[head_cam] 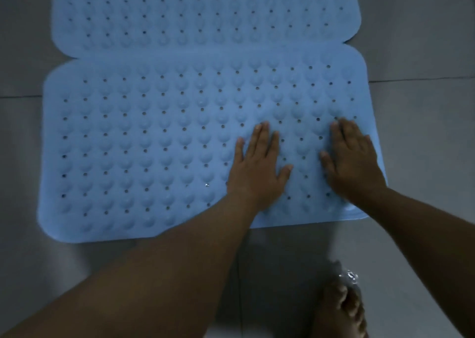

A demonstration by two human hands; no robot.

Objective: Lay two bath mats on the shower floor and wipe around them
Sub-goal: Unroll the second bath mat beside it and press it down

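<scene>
Fingers (pixel 261 137) of the left hand (pixel 257 165) lie straight and flat, pressed palm-down on the near bath mat (pixel 144 142), right of the frame's centre; the thumb points right. To its right, the right hand (pixel 353 163) rests the same way, fingers extended and close together, released rather than gripping, near the mat's right edge. Both hands hold nothing; the mat lies under them, its bumps and small holes showing between and around the fingers.

This near bath mat is light blue with rounded corners and fills the middle of the frame, flat on the grey tiled floor (pixel 424 55). A second blue mat (pixel 200 11) lies at the top of the frame, its lower edge touching or slightly overlapping the near mat's upper edge. A bare foot (pixel 339 309) stands on the wet floor at the lower right.
</scene>
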